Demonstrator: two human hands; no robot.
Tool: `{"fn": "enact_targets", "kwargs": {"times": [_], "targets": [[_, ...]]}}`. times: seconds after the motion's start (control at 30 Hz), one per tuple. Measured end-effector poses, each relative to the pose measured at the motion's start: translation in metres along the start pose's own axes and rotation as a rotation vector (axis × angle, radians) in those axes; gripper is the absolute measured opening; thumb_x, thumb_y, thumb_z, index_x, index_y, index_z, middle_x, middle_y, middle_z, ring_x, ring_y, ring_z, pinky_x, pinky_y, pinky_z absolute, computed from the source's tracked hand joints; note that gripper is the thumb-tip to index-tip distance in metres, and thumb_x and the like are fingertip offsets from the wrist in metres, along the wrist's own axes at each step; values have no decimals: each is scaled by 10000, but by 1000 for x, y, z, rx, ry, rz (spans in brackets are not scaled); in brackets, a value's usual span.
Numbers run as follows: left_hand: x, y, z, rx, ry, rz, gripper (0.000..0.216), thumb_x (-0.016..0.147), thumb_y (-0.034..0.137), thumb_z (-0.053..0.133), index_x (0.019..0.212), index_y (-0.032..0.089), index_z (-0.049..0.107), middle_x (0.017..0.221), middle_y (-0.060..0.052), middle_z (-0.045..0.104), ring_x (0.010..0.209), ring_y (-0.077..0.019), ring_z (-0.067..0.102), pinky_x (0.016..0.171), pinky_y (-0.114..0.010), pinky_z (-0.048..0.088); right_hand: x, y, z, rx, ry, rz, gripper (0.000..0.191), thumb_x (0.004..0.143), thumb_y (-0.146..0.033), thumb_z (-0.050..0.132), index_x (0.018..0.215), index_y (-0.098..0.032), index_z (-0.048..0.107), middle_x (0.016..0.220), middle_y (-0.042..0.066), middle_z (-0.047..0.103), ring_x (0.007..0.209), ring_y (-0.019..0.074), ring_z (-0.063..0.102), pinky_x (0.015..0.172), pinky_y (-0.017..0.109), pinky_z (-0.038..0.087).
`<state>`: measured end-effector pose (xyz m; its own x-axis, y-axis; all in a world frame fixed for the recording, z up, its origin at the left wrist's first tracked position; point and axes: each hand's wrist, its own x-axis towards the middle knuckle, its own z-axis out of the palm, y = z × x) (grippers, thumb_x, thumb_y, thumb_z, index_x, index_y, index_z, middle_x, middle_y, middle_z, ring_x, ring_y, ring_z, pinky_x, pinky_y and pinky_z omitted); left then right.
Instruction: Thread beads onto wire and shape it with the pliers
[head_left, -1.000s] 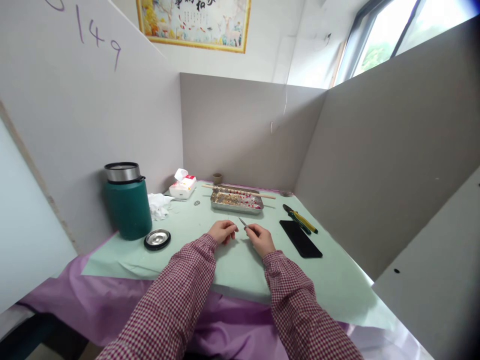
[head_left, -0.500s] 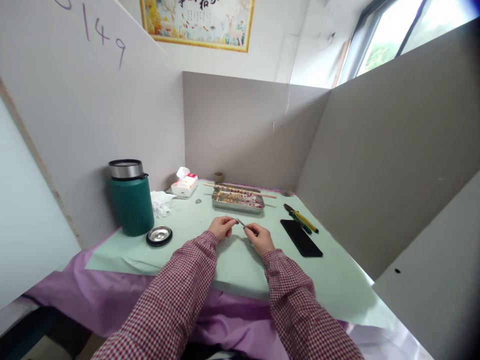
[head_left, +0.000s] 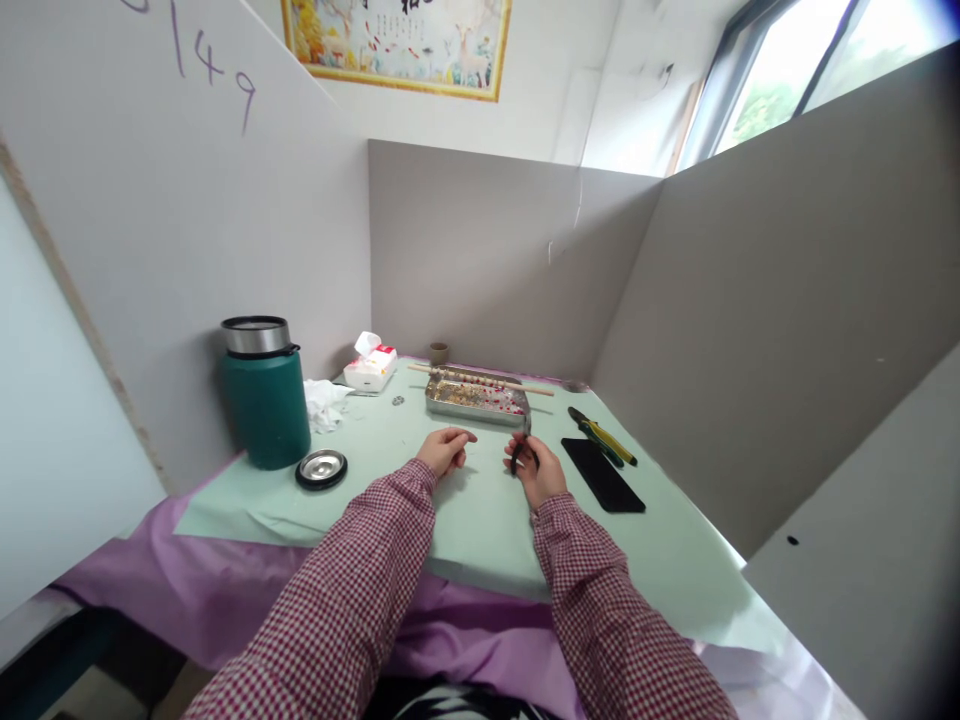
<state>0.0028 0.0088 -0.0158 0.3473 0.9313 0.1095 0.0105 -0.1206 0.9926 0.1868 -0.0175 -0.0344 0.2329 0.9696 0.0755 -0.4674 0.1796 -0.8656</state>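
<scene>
My right hand [head_left: 537,474] is wrapped around small black-handled scissors [head_left: 526,428], with the metal blades pointing away from me toward the tray. To its left, my left hand [head_left: 445,453] is closed in a pinch just above the table; whatever may lie between thumb and forefinger is too small to name. Beyond both hands stands a shallow metal tray [head_left: 466,411] holding gold and red bits that look like beads. A thin wooden stick [head_left: 536,391] rests across the tray, with a row of small pale and reddish pieces along it.
A green flask [head_left: 267,410] stands at left, its lid [head_left: 321,469] in front. Crumpled tissue [head_left: 322,402] and a tissue pack [head_left: 370,368] lie behind. At right are a black slab [head_left: 602,476] and yellow-green pliers [head_left: 611,441]. A small cup [head_left: 439,353] is at the back; partitions enclose the table.
My right hand has drawn away to the right from my left hand. The scissors have swung from pointing toward the left hand to pointing away from me. My left hand keeps its pinch.
</scene>
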Motion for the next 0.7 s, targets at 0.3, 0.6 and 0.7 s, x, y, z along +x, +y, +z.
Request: {"fn": "enact_targets", "kwargs": {"times": [0.3,0.6,0.7], "targets": [[-1,0,-2,-186,-124,-35,436,698,419,544,969,78,566,332,88,370,244,-33,217,299,-177,125,-11,12,12,-673,-187,-266,321,713,-425,536,821,-138,634,678,56,606,615,149,549,496,229,423],[-4,5,3,-122,-93,0,357,703,349,537,925,73,578,307,96,344,259,-38,250,333,-184,138,-16,14,15,-799,-209,-350,318,758,-425,485,822,-148,626,678,41,616,594,145,555,549,248,440],[-3,5,3,-75,-68,18,307,700,357,530,852,94,578,302,93,341,265,-41,260,329,-180,150,-17,14,15,-858,-203,-409,295,762,-407,481,813,-157,630,714,44,629,638,154,567,590,254,446]]}}
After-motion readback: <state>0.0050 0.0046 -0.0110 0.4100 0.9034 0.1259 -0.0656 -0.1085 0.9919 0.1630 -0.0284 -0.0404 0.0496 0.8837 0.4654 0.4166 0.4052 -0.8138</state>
